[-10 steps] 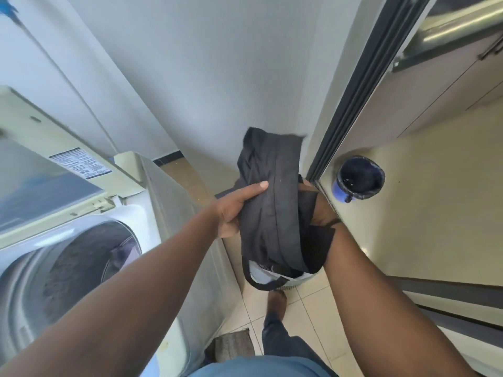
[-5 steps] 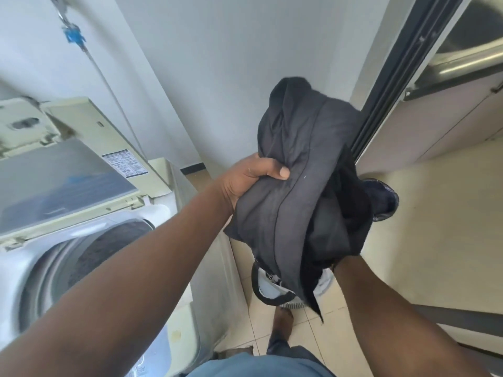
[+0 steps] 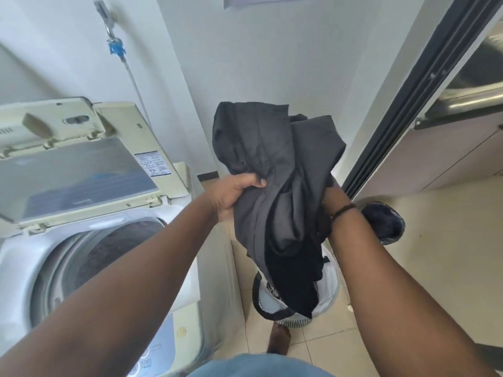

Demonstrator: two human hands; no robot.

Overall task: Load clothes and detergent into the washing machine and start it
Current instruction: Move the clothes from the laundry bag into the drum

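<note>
Two hands gripping one dark garment [image 3: 275, 164], one washing machine [image 3: 24, 257]

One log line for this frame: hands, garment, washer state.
left hand: grips dark garment | right hand: holds it, fingers hidden | washer lid: open | garment above laundry basket, not in drum

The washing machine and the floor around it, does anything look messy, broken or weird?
Nothing looks spilled or broken. The cream top-loading washing machine has its lid up, as loading needs. The left hand and right hand grip a bunched dark grey garment, whose tail dangles into the white laundry basket.
</note>
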